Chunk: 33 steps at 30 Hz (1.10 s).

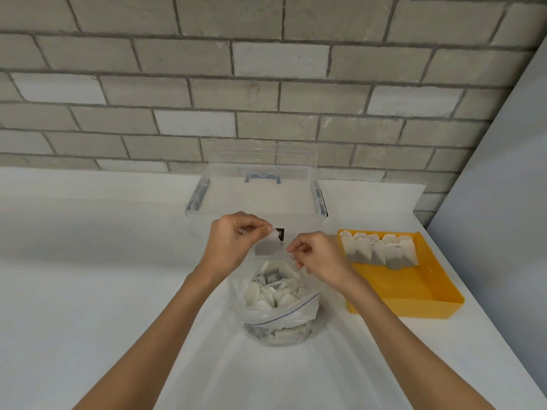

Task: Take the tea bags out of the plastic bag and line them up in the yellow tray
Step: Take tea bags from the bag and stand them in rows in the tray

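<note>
Nearest: plastic bag (296, 318) stands on the white worktop (88, 276), mouth open and slumped. A heap of loose tea bags (272, 291) shows inside, so plenty are left to move.

Above the bag mouth: both hands raised, close together but not touching.
- Left hand (233, 244): fingers curled, thumb and forefinger pinching the top of one tea bag (263, 248). It hangs below the pinch, clear of the heap. A small dark tag sits just beside the fingertips.
- Right hand (316, 255): fingers curled, thumb and forefinger brought together near the hanging bag. Cannot tell what they pinch, if anything. It may be the string or the plastic rim; too fine to see.

Right of the bag: yellow tray (408, 307) on the worktop, near but apart from the plastic. Row of tea bags (381, 250) lies overlapped at the tray's far end. The near half of the tray floor is bare.

Behind the hands: clear storage box (257, 199), lid on, blue handle on top. Brick wall (266, 84) beyond.

Step in hand (judgement): one bag lifted out and probably being freed or straightened before transfer. Task partly done.

Next move calls for: carrying the held bag right, over the tray wall, and laying it flat against the near edge of the row, overlapped like the others. Keep string and tag from snagging the plastic rim.
</note>
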Available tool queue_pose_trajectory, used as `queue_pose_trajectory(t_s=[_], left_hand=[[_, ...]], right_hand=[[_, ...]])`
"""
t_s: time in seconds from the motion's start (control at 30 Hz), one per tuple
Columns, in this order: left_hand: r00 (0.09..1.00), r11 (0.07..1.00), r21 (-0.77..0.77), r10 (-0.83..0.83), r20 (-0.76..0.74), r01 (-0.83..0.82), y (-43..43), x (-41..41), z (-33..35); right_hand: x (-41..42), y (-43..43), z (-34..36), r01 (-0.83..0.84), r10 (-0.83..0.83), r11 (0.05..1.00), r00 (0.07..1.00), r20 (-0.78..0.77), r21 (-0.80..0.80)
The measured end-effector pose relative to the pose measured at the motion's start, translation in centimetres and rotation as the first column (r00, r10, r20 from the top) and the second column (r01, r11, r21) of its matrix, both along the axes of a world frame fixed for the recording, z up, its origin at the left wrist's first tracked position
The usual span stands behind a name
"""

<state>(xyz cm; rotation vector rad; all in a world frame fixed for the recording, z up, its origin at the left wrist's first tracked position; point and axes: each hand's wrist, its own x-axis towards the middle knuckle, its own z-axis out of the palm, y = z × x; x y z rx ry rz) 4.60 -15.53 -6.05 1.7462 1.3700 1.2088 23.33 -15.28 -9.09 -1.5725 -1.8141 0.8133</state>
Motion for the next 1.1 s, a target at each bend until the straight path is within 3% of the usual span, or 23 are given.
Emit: queue_pose_trajectory(t_s=[0.1, 0.2, 0.3, 0.43, 0.6, 0.67, 0.73, 0.83, 0.97, 1.03, 1.1], left_hand=[[0.998, 0.999, -0.021, 0.044, -0.044, -0.045, 0.0, -0.7, -0.7], [0.995, 0.997, -0.036, 0.06, -0.08, -0.063, -0.1, -0.9, -1.3], [0.994, 0.996, -0.053, 0.074, -0.078, -0.078, -0.1, -1.2, -1.7], [0.992, 0.993, -0.066, 0.094, -0.083, -0.1, 0.1, -1.9, -1.9], [0.991, 0.992, -0.102, 0.065, -0.114, -0.077, 0.1, -2.5, -2.1], [0.99, 0.991, -0.121, 0.04, -0.134, -0.057, 0.1, -2.3, -2.2], [0.991, 0.99, -0.134, 0.019, -0.133, -0.037, 0.0, -1.7, -2.0], [0.996, 0.982, -0.185, -0.058, -0.061, 0.046, -0.3, -0.1, -1.4], [0.988, 0.965, -0.213, -0.152, 0.012, 0.151, -0.4, 1.8, -0.7], [0.981, 0.967, -0.18, -0.164, 0.101, 0.18, -0.3, 2.6, -0.4], [0.972, 0.969, -0.154, -0.168, 0.163, 0.193, -0.1, 3.1, -0.1]], right_hand=[[-1.4, 0.5, -0.7, -0.139, 0.119, 0.989, 0.955, 0.271, 0.055], [-2.7, 0.9, -2.0, -0.203, 0.182, 0.979, 0.868, 0.462, -0.004], [-3.7, 1.1, -2.4, -0.151, 0.177, 0.984, 0.844, 0.506, -0.091], [-3.8, 1.1, -2.7, -0.158, 0.134, 0.987, 0.855, 0.501, 0.006], [-2.3, 0.7, -0.8, 0.041, -0.062, 0.988, 0.989, 0.137, 0.146], [-1.3, 0.5, 0.1, 0.142, -0.138, 0.986, 0.989, -0.057, 0.086], [-0.5, 0.0, 1.0, 0.187, -0.207, 0.978, 0.897, -0.389, -0.088], [0.5, -0.7, 2.1, 0.1, -0.285, 0.952, 0.637, -0.716, -0.29], [1.5, -1.5, 2.5, -0.045, -0.349, 0.916, 0.405, -0.845, -0.399], [1.7, -1.8, 2.2, -0.081, -0.355, 0.908, 0.375, -0.856, -0.412], [1.9, -2.1, 1.8, -0.09, -0.327, 0.911, 0.434, -0.839, -0.402]])
